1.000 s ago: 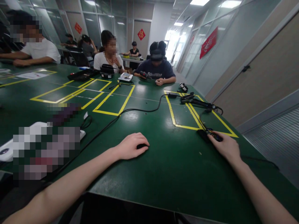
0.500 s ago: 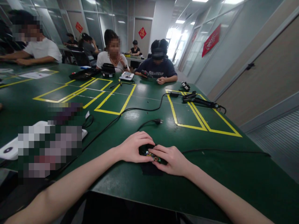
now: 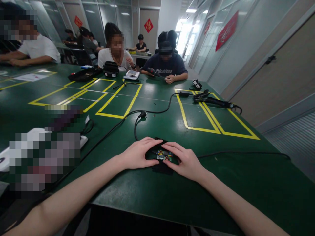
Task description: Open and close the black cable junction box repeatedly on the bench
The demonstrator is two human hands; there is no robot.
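A small green circuit board, with copper-coloured coils and a silvery part, lies between my hands over a black casing. From the left, my left hand curves round the casing, fingers at its far edge and thumb by the near edge of the board. My right hand grips the other side, its thumb at the board's near right corner and fingertips at the far edge. A dark flat piece shows just below the board. Behind my left hand, a black cord ends in a plug.
A long black cable crosses the green table. Another cable runs off to the right. Blurred objects lie at the left. Black gear rests by yellow tape outlines. Several people sit across the table.
My fingers have spread wider apart, and more of the circuit board shows. The plug behind my hands has swung left and away from me. The view has shifted slightly.
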